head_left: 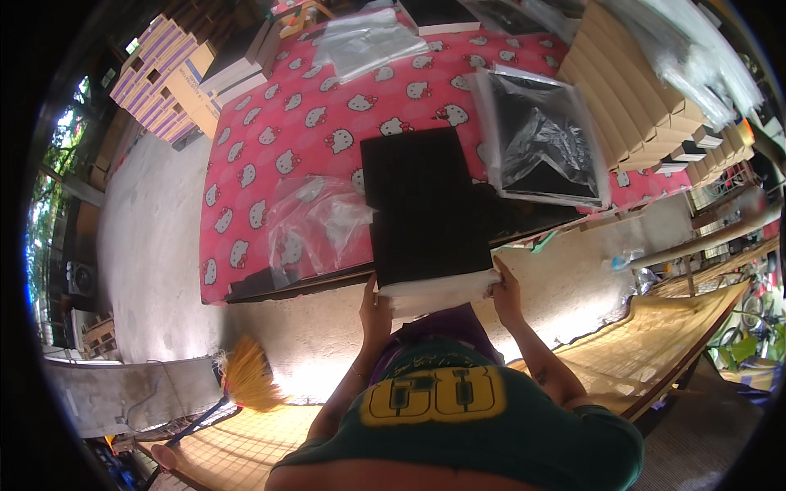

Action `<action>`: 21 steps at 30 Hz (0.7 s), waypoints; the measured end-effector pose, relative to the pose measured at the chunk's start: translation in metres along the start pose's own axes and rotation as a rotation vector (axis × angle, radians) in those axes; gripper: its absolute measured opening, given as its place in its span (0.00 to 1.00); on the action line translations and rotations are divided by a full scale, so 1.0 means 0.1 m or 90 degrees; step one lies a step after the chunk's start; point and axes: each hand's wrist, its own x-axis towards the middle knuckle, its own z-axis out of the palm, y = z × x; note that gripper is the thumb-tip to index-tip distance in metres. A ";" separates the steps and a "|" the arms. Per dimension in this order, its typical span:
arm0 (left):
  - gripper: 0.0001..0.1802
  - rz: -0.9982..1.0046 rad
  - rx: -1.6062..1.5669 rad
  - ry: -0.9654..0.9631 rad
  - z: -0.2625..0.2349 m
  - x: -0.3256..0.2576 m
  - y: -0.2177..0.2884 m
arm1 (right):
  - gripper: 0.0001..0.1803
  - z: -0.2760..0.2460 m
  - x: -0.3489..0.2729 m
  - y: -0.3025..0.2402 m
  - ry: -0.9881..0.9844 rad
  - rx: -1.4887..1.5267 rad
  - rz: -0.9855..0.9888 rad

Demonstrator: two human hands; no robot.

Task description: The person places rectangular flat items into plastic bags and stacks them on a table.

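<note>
My left hand (pixel 377 315) and my right hand (pixel 506 293) are closed on the two near corners of a black rectangular slab (pixel 430 209) with a white near side (pixel 438 295). Its far part lies over the table, and its near end juts past the table's front edge toward my body. I cannot tell whether it is a box or a stack of sheets. A crumpled clear plastic bag (pixel 319 225) lies just left of it. To its right, a black flat piece in clear plastic (pixel 544 135) rests on the pink patterned table cover (pixel 327 106).
Clear plastic sleeves (pixel 372 41) lie at the table's far side. Stacked brown cartons (pixel 618 82) stand at the right, with more cartons (pixel 164 74) at the far left. A yellow broom (pixel 250 376) is on the lower left. Behind me is a yellow woven surface (pixel 647 348).
</note>
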 end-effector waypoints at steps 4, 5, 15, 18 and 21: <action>0.29 -0.011 0.030 0.038 0.04 0.03 0.05 | 0.35 0.08 -0.01 -0.14 0.021 -0.072 -0.038; 0.27 -0.012 -0.009 0.037 0.02 0.03 0.07 | 0.35 0.07 -0.03 -0.25 0.018 -0.072 -0.028; 0.13 0.156 -0.245 -0.041 -0.19 -0.16 0.63 | 0.11 -0.41 0.05 -0.90 0.039 0.174 -0.055; 0.11 0.115 -0.479 -0.133 -0.38 -0.17 1.05 | 0.10 -0.77 0.07 -1.58 -0.199 0.293 0.056; 0.21 0.196 -0.587 -0.317 -0.73 -0.09 1.38 | 0.23 -1.04 0.15 -2.03 -0.334 0.423 -0.017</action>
